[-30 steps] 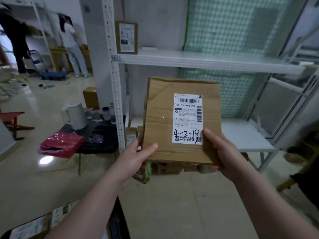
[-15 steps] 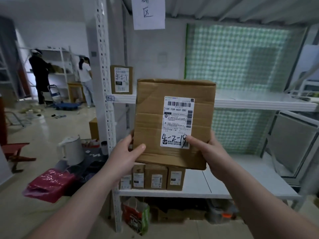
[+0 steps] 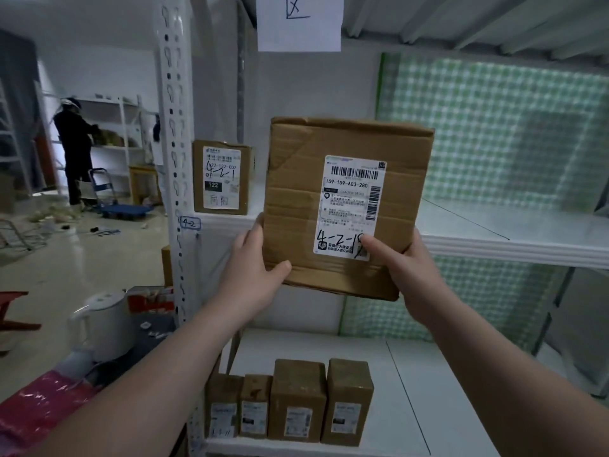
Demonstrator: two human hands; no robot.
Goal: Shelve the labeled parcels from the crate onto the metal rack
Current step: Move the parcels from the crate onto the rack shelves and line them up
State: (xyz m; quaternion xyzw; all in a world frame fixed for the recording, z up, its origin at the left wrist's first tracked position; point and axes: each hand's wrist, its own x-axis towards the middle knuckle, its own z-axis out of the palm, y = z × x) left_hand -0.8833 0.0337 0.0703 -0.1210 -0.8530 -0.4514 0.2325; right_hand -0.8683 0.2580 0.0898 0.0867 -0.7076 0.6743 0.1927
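Holds parcel (image 3: 346,206) higher than a second ago, level with shelf (image 3: 501,232) at 3 o'clock | grips lower corners, left hand (image 3: 253,275), right hand (image 3: 407,270) | placement likely next

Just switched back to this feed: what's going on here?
A person holds a cardboard parcel with both hands, left hand at its lower left edge, right hand at its lower right, thumb on the label. It is in front of the rack shelf tagged 4-2, not yet set down. A smaller parcel stands on that shelf.
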